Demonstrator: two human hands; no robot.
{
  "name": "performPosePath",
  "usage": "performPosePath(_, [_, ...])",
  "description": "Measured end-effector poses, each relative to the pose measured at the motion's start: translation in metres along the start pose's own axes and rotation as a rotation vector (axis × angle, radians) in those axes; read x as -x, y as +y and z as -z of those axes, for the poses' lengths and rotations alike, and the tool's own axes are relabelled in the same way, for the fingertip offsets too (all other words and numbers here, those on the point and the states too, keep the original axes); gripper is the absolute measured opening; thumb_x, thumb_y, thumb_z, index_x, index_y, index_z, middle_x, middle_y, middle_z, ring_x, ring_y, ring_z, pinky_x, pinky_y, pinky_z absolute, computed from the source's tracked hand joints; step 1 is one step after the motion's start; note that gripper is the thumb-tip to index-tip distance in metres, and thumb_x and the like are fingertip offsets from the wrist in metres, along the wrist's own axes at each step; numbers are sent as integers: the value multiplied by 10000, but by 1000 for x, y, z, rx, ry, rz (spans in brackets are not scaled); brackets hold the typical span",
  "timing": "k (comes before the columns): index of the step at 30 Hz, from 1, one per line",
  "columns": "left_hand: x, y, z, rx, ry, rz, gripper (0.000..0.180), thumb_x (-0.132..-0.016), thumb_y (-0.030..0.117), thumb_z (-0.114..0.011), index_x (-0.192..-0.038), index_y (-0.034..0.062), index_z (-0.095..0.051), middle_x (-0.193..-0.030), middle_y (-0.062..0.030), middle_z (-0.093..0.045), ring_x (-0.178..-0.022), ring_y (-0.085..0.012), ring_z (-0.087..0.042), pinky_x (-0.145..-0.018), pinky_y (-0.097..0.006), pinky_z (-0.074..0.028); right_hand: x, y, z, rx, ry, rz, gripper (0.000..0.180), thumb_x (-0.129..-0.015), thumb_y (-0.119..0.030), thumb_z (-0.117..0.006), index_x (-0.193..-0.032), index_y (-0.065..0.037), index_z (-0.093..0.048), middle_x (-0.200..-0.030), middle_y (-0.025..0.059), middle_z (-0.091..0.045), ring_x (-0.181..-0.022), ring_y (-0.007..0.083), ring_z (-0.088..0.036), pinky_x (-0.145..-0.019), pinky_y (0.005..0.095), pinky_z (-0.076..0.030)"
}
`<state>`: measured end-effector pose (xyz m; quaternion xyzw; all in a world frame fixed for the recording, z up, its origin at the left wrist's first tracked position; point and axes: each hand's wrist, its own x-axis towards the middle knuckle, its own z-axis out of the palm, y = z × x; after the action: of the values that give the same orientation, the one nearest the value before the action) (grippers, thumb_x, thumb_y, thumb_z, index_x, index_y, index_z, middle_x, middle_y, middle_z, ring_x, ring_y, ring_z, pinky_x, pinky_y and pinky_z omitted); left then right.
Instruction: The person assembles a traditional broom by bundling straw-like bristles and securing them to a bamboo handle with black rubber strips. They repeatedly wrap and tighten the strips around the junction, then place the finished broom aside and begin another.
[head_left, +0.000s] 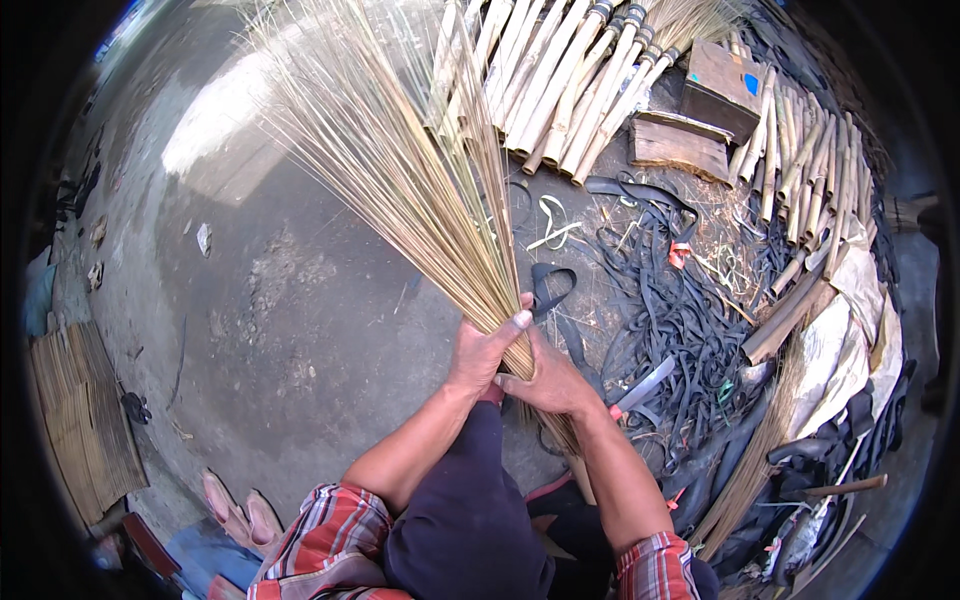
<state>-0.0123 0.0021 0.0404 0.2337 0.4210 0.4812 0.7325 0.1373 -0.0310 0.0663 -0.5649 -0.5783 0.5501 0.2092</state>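
- Underfoot, the floor (300, 250) is grey and worn, smooth in places and roughened by crumbly dirt near the middle; bright light falls across its upper left.
- Along the left rim lies a flat sheet of ribbed brown cardboard (88, 420), with pale pink shoes (263, 520) near the lower edge.
- At the top, hollow pale cane tubes (545, 85) lie side by side, several with dark bands at their far ends; just beside them are a brown box (722, 85) and a rough-edged wooden block (680, 147).
- On the right, flat, ribbon-like black strips (655, 325) tangle among straw scraps, near a crumpled whitish sheet (845, 320).
- A knife (647, 385) with a broad, pale blade shows by the right forearm.
- The bundle of stalks (430, 215), thin and straw-coloured, is in both hands before the dark-clothed knee, fanning into wispy tips at the upper left.
- The left hand (475, 352) is closed around its narrow part, thumb laid across the stalks; the right hand (550, 375) grips it from the other side, touching the left.
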Motion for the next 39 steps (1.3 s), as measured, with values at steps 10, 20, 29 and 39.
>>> performPosePath(10, [-1, 0, 11, -12, -111, 65, 954, -917, 161, -814, -1655, -5, -232, -1558, -229, -504, -1429, -319, -550, -1165, -426, -486, -8, -16, 9, -235, -183, -179, 734, -822, -152, -843, -1464, 5, -526, -1191, 147, -746, -1118, 255, -702, -1004, 406, -537])
performPosePath(20, [-1, -7, 3, 21, 64, 95, 382, -948, 34, -756, -1276, -28, -570, -989, -90, -701, -852, -183, -724, -741, -294, -609, -6, -8, -27, 300, 164, -310, 536, -793, -249, -795, -1215, 42, -641, -1043, 290, -743, -1068, 474, -711, -913, 501, -570])
performPosePath(29, [-1, -15, -4, -23, 33, 54, 234, -961, 42, -731, -1149, 0, -599, -988, -71, -675, -848, -158, -679, -766, -306, -584, -10, 5, -7, -25, -92, -329, 486, -825, -223, -761, -1240, 10, -661, -1076, 295, -746, -1052, 465, -721, -910, 517, -569])
performPosePath(39, [-5, -15, -6, 142, 49, 120, 327, -959, 35, -732, -1234, -1, -558, -1057, -100, -687, -929, -182, -703, -835, -322, -597, -9, 31, -21, 8, 97, -164, 419, -810, -268, -760, -1135, -7, -714, -1015, 245, -767, -991, 453, -732, -866, 478, -574])
